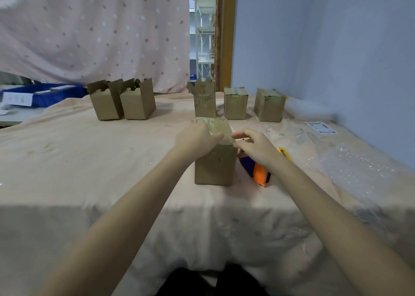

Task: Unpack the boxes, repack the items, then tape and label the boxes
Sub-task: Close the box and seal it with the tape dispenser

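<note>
On the cloth-covered desk [89, 161], near its middle, a taped cardboard box [214, 165] stands upright. The left hand [197, 138] lies over the box's top left edge, fingers curved onto the shiny tape, pressing it. The right hand [256, 147] hovers just beside the top right corner, fingers loosely bent and holding nothing. Behind that hand lies a tape dispenser [258, 172], orange and blue. Farther back stand two open boxes [122, 100] on the left and three more boxes [238, 102] on the right. A printed label [321, 127] and bubble wrap [350, 170] lie to the right.
</note>
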A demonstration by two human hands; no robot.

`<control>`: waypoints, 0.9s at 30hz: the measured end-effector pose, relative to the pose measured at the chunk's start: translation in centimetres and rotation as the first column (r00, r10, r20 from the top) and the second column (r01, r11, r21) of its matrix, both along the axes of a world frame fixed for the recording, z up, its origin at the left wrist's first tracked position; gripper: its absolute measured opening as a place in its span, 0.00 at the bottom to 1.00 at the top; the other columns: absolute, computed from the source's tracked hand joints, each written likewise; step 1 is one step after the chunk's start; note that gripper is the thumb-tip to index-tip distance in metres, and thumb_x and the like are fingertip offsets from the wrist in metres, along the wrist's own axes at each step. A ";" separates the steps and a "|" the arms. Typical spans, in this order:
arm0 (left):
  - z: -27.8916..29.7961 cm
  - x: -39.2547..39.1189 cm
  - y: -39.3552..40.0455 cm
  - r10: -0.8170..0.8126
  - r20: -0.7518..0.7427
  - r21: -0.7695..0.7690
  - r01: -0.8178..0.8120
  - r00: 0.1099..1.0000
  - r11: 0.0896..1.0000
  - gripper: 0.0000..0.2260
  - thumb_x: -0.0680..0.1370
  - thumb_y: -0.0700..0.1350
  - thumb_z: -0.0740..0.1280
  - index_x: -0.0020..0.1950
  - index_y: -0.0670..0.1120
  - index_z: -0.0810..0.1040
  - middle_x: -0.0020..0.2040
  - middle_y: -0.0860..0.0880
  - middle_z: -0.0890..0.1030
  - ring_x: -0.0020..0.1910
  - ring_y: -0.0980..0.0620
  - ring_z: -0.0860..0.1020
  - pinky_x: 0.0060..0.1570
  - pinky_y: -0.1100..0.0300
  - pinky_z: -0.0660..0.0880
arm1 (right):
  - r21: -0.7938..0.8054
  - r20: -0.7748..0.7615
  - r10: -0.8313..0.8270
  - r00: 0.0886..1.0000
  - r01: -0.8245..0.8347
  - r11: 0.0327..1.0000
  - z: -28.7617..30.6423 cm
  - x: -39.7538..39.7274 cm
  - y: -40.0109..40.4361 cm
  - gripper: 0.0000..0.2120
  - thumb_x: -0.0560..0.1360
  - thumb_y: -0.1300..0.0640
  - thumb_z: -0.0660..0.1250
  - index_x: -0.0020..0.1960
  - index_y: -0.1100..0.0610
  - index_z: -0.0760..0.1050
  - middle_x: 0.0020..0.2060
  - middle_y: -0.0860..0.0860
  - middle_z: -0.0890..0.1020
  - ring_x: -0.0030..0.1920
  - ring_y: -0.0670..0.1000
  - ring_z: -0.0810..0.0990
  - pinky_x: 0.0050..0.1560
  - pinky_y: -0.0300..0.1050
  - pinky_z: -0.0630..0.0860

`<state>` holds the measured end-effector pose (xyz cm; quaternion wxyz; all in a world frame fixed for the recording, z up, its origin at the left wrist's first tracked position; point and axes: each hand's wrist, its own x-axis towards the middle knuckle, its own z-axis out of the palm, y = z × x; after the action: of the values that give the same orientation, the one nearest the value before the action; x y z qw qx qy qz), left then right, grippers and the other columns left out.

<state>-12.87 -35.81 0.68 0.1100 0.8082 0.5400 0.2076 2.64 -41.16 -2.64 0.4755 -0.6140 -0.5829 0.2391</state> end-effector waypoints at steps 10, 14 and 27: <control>1.6 4.9 0.2 0.083 -0.258 -0.144 -0.123 0.962 0.982 0.43 0.69 0.76 0.54 0.71 0.46 0.69 0.66 0.42 0.72 0.63 0.38 0.72 0.59 0.43 0.73 | -0.152 0.195 -0.064 0.979 0.094 0.984 1.2 0.9 1.9 0.15 0.76 0.67 0.52 0.53 0.62 0.77 0.48 0.60 0.81 0.45 0.54 0.80 0.44 0.54 0.81; 1.5 5.6 0.9 0.110 -0.300 -0.236 -0.185 0.948 0.954 0.42 0.69 0.76 0.55 0.72 0.47 0.66 0.68 0.41 0.71 0.64 0.37 0.71 0.61 0.43 0.71 | -0.182 0.407 -0.013 0.913 0.096 0.979 1.6 1.2 2.3 0.13 0.75 0.67 0.54 0.47 0.57 0.75 0.44 0.63 0.81 0.41 0.60 0.78 0.44 0.55 0.78; 4.1 1.7 4.6 -0.053 -0.298 -0.148 0.009 0.953 0.989 0.32 0.66 0.64 0.72 0.60 0.44 0.73 0.52 0.47 0.76 0.50 0.46 0.75 0.45 0.59 0.71 | -0.193 0.520 0.012 0.854 0.104 0.976 2.3 3.1 6.6 0.29 0.72 0.56 0.71 0.70 0.58 0.64 0.59 0.55 0.74 0.56 0.55 0.75 0.57 0.50 0.75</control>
<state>-11.19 -31.20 4.76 0.0883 0.8286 0.5513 0.0404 5.78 -34.59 -0.36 0.2379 -0.7169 -0.6452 0.1148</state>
